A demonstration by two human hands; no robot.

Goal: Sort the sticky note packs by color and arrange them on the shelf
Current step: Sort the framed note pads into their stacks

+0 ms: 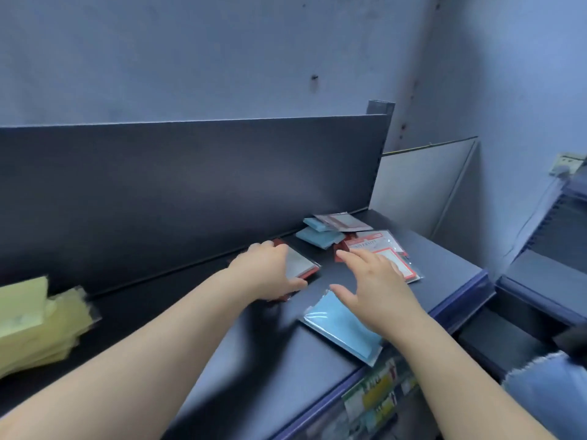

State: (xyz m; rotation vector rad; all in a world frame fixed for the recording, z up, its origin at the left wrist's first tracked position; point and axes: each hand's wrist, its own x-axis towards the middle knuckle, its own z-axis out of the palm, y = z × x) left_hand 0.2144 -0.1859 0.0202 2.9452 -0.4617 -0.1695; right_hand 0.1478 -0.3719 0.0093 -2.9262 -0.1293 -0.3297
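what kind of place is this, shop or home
Likely a stationery shop: sealed sticky note packs lie loose on a dark display shelf with a backboard, and more packaged goods sit below it.

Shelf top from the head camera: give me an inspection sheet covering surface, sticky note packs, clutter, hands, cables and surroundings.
Surface: dark shelf top, with a dark back panel behind it.
Job's things: yellow packs stacked at far left; red pack under the left hand; blue pack near the front edge; two blue packs and red-bordered packs in a mixed pile at right.
Clutter: nothing seen.
Hands: left hand grips the red pack from above; right hand open, fingers spread above the blue pack, contact unclear.
Cables: one cable hanging from a wall socket, far right.
Surroundings: blue-grey wall, white panel, goods on the shelf below.
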